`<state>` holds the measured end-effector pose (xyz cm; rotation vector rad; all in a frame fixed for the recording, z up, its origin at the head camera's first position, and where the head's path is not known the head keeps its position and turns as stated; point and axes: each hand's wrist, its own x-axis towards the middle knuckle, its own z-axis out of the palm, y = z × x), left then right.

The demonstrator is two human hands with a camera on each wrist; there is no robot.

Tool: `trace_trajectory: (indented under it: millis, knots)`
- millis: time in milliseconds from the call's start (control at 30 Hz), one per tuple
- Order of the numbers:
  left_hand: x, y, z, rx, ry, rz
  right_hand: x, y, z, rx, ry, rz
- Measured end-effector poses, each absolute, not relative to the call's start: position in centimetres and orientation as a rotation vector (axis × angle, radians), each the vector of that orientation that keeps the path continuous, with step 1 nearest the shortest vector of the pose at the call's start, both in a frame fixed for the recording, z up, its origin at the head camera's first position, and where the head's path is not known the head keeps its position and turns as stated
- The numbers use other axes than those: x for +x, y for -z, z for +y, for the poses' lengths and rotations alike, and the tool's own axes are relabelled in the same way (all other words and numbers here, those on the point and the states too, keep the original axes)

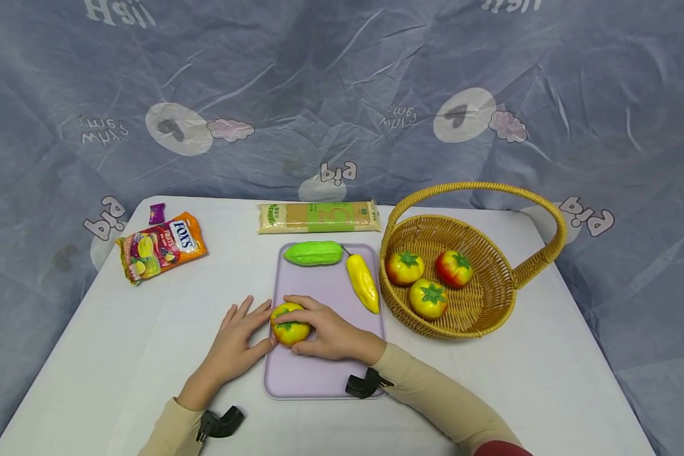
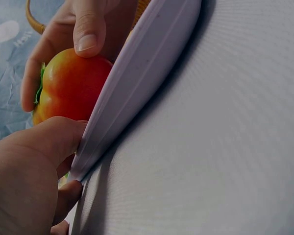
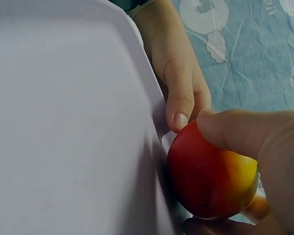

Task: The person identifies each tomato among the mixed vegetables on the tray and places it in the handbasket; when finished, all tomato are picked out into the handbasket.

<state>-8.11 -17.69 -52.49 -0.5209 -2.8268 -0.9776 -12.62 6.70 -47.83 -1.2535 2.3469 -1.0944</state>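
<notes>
My right hand (image 1: 327, 332) grips a yellow-and-red tomato (image 1: 289, 334) with a green leafy top, thumb on one side and fingers over the other. The tomato is at the left rim of a lilac tray (image 1: 319, 383), and its red side (image 3: 201, 171) faces the right wrist camera. Beside it, my left hand (image 1: 236, 345) lies at the tray's left edge with fingers spread and fairly straight. In the left wrist view its thumb (image 2: 54, 139) meets the rim right by the tomato. A green pepper (image 1: 313, 253) and a yellow pepper (image 1: 363, 283) lie at the tray's far end.
Right of the tray stands a wicker basket (image 1: 490, 316) with a tall handle, holding three similar tomatoes (image 1: 429, 299). Behind the tray lies a pack of noodles (image 1: 319, 217). A candy bag (image 1: 162, 247) and a small purple wrapped candy (image 1: 156, 213) lie at the far left.
</notes>
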Motion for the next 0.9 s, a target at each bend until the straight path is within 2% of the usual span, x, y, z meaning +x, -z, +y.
trace_trajectory:
  millis: [900]
  knots:
    - [-8.01,52.54,-17.62,-0.524,0.983,-2.816,-12.58,47.72,6.74,-1.258,1.126,2.347]
